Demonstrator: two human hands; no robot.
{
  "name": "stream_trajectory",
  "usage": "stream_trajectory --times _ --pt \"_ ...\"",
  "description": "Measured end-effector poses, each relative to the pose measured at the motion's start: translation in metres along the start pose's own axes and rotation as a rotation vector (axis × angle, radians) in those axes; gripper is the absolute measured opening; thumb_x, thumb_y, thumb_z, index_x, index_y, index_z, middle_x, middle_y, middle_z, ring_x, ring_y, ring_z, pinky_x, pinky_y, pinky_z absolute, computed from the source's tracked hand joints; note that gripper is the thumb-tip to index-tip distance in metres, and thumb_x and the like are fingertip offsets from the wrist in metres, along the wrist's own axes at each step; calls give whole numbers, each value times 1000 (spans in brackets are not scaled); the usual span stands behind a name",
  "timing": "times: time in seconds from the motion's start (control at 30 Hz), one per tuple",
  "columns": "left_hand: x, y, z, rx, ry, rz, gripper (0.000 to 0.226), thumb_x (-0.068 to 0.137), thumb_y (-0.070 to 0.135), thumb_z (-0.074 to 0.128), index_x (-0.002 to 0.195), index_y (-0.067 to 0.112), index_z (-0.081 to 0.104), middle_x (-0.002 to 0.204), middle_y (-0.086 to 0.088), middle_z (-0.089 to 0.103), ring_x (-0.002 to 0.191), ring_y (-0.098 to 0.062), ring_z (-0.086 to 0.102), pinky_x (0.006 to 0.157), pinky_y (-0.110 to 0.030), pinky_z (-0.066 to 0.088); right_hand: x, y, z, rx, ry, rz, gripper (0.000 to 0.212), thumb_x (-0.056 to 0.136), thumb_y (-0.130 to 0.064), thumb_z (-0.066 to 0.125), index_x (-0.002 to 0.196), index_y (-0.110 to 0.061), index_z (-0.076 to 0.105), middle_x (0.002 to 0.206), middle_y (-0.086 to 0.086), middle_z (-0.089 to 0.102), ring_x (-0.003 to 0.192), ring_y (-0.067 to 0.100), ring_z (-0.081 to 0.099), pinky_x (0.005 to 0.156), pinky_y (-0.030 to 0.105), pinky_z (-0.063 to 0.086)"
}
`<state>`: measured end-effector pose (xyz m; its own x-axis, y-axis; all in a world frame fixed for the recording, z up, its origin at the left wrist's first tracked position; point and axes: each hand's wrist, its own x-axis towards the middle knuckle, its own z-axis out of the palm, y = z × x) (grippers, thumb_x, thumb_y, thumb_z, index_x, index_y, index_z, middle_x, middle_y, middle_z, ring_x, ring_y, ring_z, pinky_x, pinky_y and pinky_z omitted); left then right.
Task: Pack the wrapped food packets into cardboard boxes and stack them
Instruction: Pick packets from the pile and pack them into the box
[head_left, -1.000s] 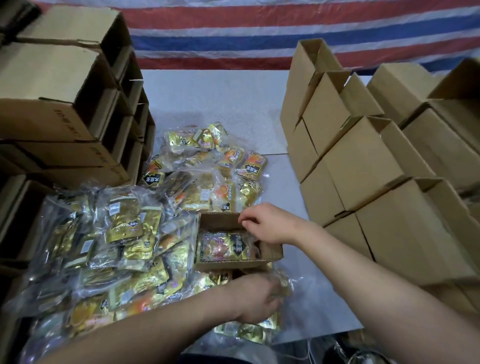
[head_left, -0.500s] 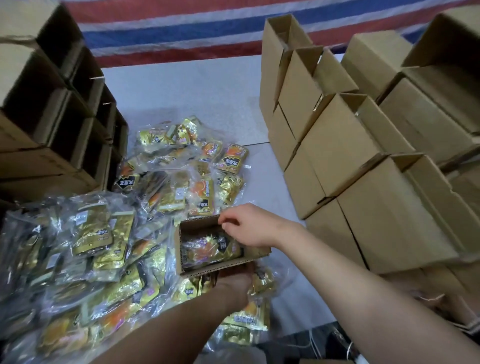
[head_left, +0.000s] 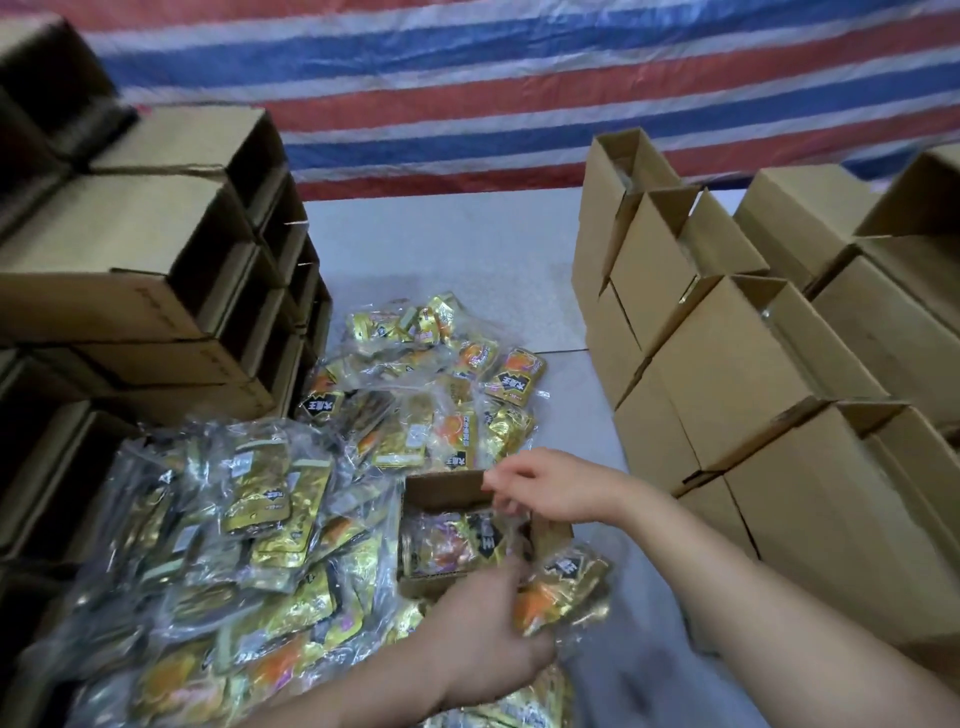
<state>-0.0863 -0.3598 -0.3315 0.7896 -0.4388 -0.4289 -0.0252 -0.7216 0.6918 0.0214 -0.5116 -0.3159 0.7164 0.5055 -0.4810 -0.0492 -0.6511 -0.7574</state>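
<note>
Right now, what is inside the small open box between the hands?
The open box holds at least one clear-wrapped packet with gold and orange print. The right hand covers its far right corner, the left hand its near edge; anything beneath is hidden.

The gold food packets carry a black diamond-shaped badge with bold white Chinese characters; they are too blurred to read with certainty. Dark stamped print runs along the edges of the cardboard boxes on the left, but it is illegible.
</note>
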Motion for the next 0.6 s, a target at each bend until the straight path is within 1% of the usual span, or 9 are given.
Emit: stream_trajectory --times 0.07,0.17,0.23,0.27,0.37,0.43,0.5,0.57,0.6 --pt "-8 6 -18 -81 100 6 35 67 53 56 96 33 53 89 16 64 79 1 59 66 -14 42 -3 -4 -7 288 37 10 41 100 -49 43 104 -16 66 101 5 73 93 19 72 85 29 56" --pt "-16 11 -37 -201 225 14 34 71 46 61 103 34 55 88 16 67 76 6 61 60 -8 40 -6 -10 -24 659 281 -27 59 86 -56 45 107 -5 67 99 18 73 92 29 72 85 35 57" --pt "-16 13 -48 -308 305 2 28 75 37 63 102 33 56 86 12 68 72 5 62 58 -9 43 -9 -13 -30 752 424 -69 61 84 -57 44 106 -5 68 101 21 72 93 30 71 87 39 55" --pt "-14 13 -53 -358 356 -4 25 78 33 64 102 31 57 87 10 70 73 3 63 63 -14 47 -11 -15 -30 758 458 -76 62 83 -60 44 106 -8 69 103 18 72 95 28 70 86 38 54" --pt "-7 14 -65 -512 472 -44 30 89 27 66 118 30 57 102 10 71 89 -3 66 82 -25 53 -17 -13 -15 842 429 -52 69 80 -66 43 121 -14 62 115 12 71 103 24 69 90 40 54" --pt "-4 17 -69 -647 496 -1 32 93 21 64 122 29 56 101 12 72 90 -1 67 77 -16 50 -22 -16 1 909 338 -65 70 83 -67 42 133 -20 56 126 9 67 114 26 65 98 45 50" --pt "-1 21 -71 -691 505 58 27 95 17 63 119 31 59 101 19 72 91 3 67 74 -8 48 -23 -23 16 939 265 -114 71 83 -68 45 139 -24 53 130 7 66 116 24 64 99 43 49" --pt "2 27 -70 -687 535 94 24 95 25 64 117 32 62 105 18 71 96 2 67 79 -11 49 -23 -34 27 1020 270 -111 77 79 -66 53 141 -20 53 132 9 65 121 26 62 104 45 47" --pt "5 29 -70 -670 548 107 26 92 34 64 118 31 62 107 16 71 99 0 66 84 -16 50 -22 -39 31 1100 275 -97 79 77 -64 57 140 -16 54 131 12 65 121 28 62 104 44 49"
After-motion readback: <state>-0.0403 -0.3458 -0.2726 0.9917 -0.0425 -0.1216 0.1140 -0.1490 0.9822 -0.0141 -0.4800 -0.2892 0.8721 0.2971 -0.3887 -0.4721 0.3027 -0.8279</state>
